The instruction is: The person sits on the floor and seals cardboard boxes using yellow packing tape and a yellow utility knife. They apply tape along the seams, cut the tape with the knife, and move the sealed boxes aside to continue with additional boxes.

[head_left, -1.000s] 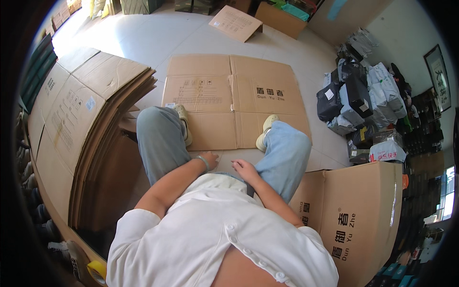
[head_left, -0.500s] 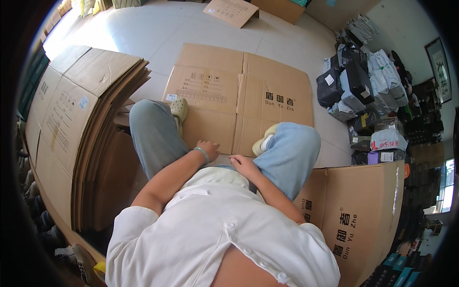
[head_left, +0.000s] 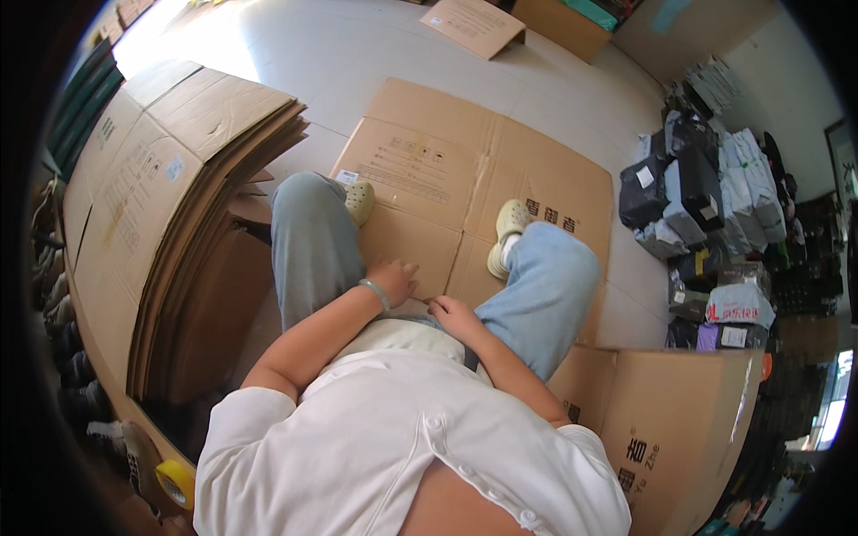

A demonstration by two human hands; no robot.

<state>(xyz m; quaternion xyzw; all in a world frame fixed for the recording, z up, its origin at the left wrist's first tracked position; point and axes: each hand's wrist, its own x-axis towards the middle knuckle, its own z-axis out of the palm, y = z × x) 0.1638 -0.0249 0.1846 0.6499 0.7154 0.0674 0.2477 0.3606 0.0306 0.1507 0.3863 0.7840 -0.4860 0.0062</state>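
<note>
My left hand [head_left: 393, 280], with a pale green bangle [head_left: 375, 293] on its wrist, rests between my knees with fingers loosely spread and nothing in it. My right hand [head_left: 454, 316] lies just to its right above my lap, fingers relaxed and slightly bent, with no object showing in it. Beyond both hands a flattened brown cardboard carton [head_left: 429, 219] lies on the floor, printed with black marks and creased down its middle. My feet, in pale yellow clogs [head_left: 512, 220], rest on it.
A stack of folded cartons [head_left: 134, 214] stands at my left, near shoes and a yellow tape roll [head_left: 176, 484]. An upright carton [head_left: 675, 411] is at my right. Wrapped parcels [head_left: 697, 192] pile up along the right wall. Another folded carton [head_left: 474, 25] lies on the far floor.
The view has shifted, so the cartons and parcels sit farther right. My right foot has swung outward at the toe. Both hands stay near my lap, with the left fingers slightly more spread.
</note>
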